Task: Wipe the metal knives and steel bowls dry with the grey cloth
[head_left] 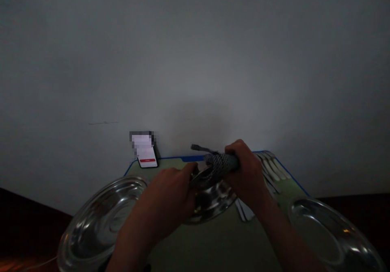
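Far left: the left plate [100, 219], wide, round, glossy steel with a shallow rim, flat on the green, blue-edged table [213, 247]. Behind it, a phone [147, 157] propped against the wall [195, 60], screen lit, probably leaned there to stay readable. At centre, the left hand [170, 199], fingers curled and pressed together over the rim of the middle plate [213, 205], tilted up, seemingly to offer its face. Against that face, a grey woven cloth [221, 163], bunched, tail poking out, clutched in the right hand [248, 176], fingers closed tight around it. Further right, flat cutlery [271, 168] in a neat row, then the right plate [332, 235].
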A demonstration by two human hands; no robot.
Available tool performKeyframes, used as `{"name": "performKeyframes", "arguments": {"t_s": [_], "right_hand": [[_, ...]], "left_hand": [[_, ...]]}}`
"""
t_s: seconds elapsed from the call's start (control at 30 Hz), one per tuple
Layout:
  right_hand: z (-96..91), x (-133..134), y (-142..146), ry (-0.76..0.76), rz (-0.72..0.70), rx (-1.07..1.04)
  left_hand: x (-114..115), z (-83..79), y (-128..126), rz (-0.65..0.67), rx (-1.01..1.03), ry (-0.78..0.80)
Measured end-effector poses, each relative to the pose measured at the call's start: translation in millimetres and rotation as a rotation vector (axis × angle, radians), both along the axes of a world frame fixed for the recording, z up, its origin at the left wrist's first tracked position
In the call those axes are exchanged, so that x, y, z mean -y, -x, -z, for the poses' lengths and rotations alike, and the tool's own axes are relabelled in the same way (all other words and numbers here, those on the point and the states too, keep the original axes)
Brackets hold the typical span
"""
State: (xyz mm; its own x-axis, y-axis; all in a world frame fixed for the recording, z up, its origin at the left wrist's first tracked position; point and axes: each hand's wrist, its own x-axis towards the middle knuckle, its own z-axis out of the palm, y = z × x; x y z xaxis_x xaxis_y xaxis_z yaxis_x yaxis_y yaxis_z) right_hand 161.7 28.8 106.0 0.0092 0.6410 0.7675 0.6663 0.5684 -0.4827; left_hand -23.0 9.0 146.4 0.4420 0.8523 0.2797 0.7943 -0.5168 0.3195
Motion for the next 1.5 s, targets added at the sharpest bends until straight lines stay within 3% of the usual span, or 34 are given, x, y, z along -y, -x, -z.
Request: {"name": "performKeyframes", "arguments": {"t_s": [0.1, 0.2, 0.3, 0.37, 0.43, 0.63, 0.83, 0.97, 1.13, 1.23, 1.33, 1.5], "right_hand": [[6.6, -6.5, 2.7, 0.112, 0.095, -0.285], [13.7, -10.9, 13.2, 0.246, 0.126, -0.613], [21.3, -13.2, 27.2, 0.386, 0.006, -0.915], [25.7, -15.3, 32.1, 0.461, -0.108, -1.010], [28.4, -18.9, 29.8, 0.484, -0.169, -0.978], [19.7, -26.1, -4.8, 0.421, -0.152, -0.583], [1.6, -14.8, -31.0, 0.390, -0.249, -0.243], [-6.3, -8.0, -30.2, 0.372, -0.172, -0.097], [1.6, -11.8, -16.3, 0.178, 0.115, -0.294], [10.3, -17.1, -6.1, 0.155, 0.230, -0.454], [16.2, -20.7, 7.2, 0.177, 0.227, -0.672], [26.7, -20.9, 34.2, 0.279, 0.091, -1.005]], "left_hand": [[-5.4, -6.4, 3.7, -0.029, -0.012, 0.025], [-13.0, -7.7, 6.1, -0.035, 0.181, 0.006], [-23.1, -1.1, 5.0, -0.114, 0.457, -0.078], [-30.8, 6.3, 3.3, -0.168, 0.597, -0.076], [-37.5, 12.7, 2.1, -0.175, 0.652, -0.014], [-34.9, 11.4, 3.4, -0.148, 0.460, 0.180], [-21.8, 1.9, 12.4, 0.027, 0.533, 0.376], [-16.4, -1.5, 11.1, 0.141, 0.406, 0.425], [-21.7, 3.8, 1.4, 0.004, 0.384, 0.268], [-30.1, 9.1, -1.0, -0.083, 0.455, 0.225], [-35.3, 13.0, -4.9, -0.192, 0.632, 0.250], [-32.2, 23.5, -27.9, -0.404, 0.921, 0.264]]}}
